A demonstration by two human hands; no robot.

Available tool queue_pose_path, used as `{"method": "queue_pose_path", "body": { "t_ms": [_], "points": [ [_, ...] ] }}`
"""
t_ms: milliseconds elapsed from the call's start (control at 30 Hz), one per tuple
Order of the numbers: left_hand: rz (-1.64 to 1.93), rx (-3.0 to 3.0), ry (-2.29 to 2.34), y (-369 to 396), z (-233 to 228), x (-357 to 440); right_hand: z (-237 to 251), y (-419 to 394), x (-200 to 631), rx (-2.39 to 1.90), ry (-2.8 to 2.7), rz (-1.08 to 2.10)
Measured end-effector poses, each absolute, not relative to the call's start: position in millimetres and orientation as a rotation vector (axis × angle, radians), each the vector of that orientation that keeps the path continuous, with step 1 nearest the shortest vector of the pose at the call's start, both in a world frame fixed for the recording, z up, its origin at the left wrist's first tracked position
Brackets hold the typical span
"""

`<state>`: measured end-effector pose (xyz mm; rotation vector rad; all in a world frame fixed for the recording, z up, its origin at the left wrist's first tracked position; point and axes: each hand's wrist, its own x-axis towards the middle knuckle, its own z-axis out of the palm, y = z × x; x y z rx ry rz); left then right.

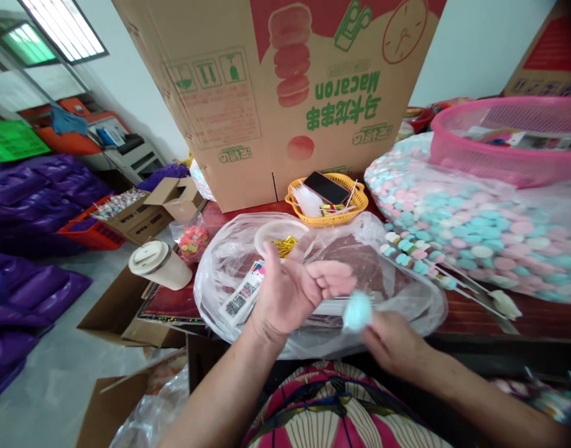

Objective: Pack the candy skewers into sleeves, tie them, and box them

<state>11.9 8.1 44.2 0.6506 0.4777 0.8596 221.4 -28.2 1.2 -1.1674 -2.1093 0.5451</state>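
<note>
- Right hand (397,341) pinches a blurred pale-blue candy (357,311); left hand (295,289) is curled, holding nothing I can tell. Judged step: threading, which calls for a steady stick.
- Bag of candies (476,230), two o'clock: pink, blue, white discs.
- Pink basket (509,146) above it.
- Yellow basket (332,198), twelve o'clock: phone, sticks.

far: big cardboard box (276,93) is walling off the table's back | far centre: yellow basket (334,200) is sitting before it | right: bag of pastel candies (481,230) and pink basket (514,134) are crowding that side | left: paper cup (158,264) is standing at the edge | near centre: clear plastic bag (323,274) is lying low, leaving room above.
</note>
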Motion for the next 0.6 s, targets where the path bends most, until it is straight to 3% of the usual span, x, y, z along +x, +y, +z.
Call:
{"method": "queue_pose_path", "body": {
  "t_ms": [133,333,533,600],
  "points": [
    [0.46,0.917,0.609,10,33,19,3,-31,223,-1.365,-1.62,0.818],
    [0.736,1.213,0.8,-8,16,41,11,-43,168,-1.051,-1.093,1.708],
    [0.56,1.645,1.198,6,-3,41,-4,-21,203,-1.018,-0.972,1.86],
    [0.57,1.782,1.317,11,-12,53,-10,-30,223,-1.166,-1.009,1.667]
  ]
}}
